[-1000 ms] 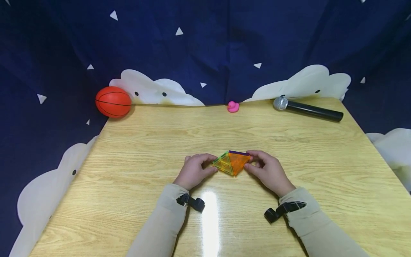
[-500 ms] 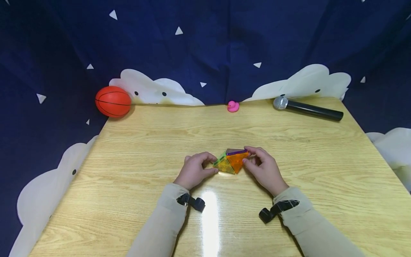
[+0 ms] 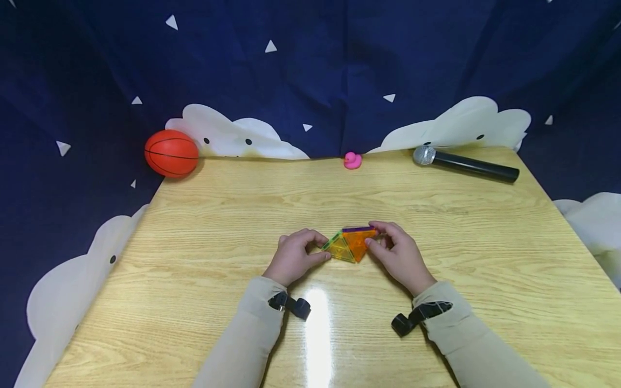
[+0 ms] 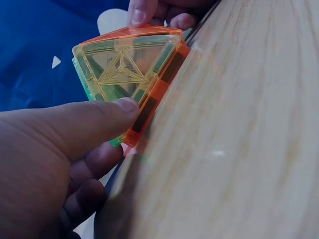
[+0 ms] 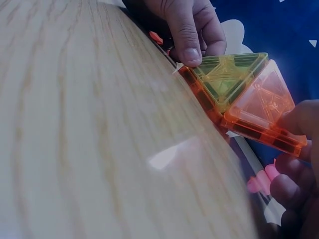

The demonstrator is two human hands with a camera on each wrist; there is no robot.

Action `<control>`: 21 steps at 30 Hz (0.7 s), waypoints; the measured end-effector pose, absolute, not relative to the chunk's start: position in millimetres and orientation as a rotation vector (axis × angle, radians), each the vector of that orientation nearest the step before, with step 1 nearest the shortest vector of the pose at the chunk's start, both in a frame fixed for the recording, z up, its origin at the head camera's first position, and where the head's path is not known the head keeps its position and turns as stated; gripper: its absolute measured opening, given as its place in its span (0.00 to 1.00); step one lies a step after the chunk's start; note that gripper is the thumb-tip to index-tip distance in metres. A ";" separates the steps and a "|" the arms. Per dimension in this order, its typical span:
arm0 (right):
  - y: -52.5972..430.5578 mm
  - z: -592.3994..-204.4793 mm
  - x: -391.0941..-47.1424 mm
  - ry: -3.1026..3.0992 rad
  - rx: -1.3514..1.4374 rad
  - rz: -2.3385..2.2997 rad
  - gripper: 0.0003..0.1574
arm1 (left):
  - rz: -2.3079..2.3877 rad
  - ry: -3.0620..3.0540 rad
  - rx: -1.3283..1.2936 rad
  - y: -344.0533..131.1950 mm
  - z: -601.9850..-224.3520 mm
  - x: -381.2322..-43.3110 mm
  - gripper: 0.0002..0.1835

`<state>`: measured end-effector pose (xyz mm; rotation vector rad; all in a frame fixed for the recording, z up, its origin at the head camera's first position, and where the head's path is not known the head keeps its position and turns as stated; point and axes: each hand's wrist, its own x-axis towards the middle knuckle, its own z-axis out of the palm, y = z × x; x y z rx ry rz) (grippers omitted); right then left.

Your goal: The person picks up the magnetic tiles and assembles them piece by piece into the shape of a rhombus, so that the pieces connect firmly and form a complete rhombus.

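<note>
Both hands hold one joined shape of translucent triangular magnetic tiles at the middle of the table. Its yellow tile (image 4: 122,69) faces the person, with green edges (image 3: 332,241) behind it on the left. An orange tile (image 3: 358,243) adjoins it on the right, and a purple edge (image 3: 358,229) runs along the top. My left hand (image 3: 295,257) pinches the left corner, thumb on the yellow tile's face. My right hand (image 3: 401,257) pinches the right end, its thumb on the orange tile. In the right wrist view, an orange tile edge (image 5: 202,97) lies low along the tabletop.
Along the back of the wooden table (image 3: 218,205) are a small red basketball (image 3: 172,154) at left, a pink rubber duck (image 3: 352,160) in the middle and a black microphone (image 3: 473,166) at right. A dark blue curtain (image 3: 310,70) hangs behind.
My right hand has moved slightly left with its end of the tiles. A purple-edged tile at the back tilted up half a second ago and now lies lower. My left hand has stayed put.
</note>
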<state>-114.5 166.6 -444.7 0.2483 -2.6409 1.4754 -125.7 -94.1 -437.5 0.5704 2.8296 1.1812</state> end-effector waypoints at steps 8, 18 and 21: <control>167.2 -444.7 -114.7 -2.646 0.234 1.479 0.26 | 1.155 2.844 0.570 -92.8 -437.6 -126.6 0.14; 173.2 -443.5 -111.2 -2.606 0.205 1.519 0.24 | 1.136 2.858 0.578 -89.1 -441.4 -127.5 0.15; 174.8 -444.1 -110.8 -2.581 0.208 1.525 0.24 | 1.132 2.858 0.579 -88.2 -440.7 -126.8 0.15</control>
